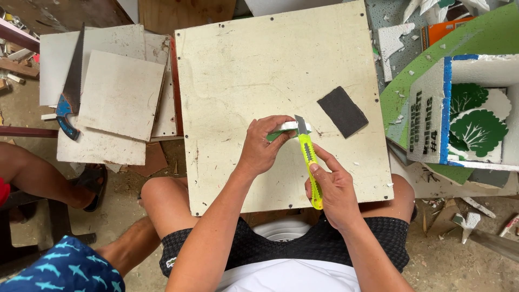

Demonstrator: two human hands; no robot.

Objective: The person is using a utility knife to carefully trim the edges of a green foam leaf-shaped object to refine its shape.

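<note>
1. Right hand (334, 190): fingers wrapped tight around a yellow utility knife (310, 162), blade touching the foam piece.
2. Left hand (263, 146): fingers pinching a small white foam piece (294, 126) on the cream board surface (243, 70).
3. Dark sandpaper sheet (342, 111) lies just beyond.

Yellow-green utility knife (310, 162), black sandpaper sheet (342, 112), cream board (243, 70).

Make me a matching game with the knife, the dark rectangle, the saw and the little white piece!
Things:
1. utility knife
2. sandpaper rectangle
3. handsaw
4. small white piece

Where:
A. lying loose on the cream board
B. pinched in the left hand
C. on the pale panels at the left
D. gripped in the right hand

Pairs: 1-D, 2-A, 3-C, 4-B
</note>
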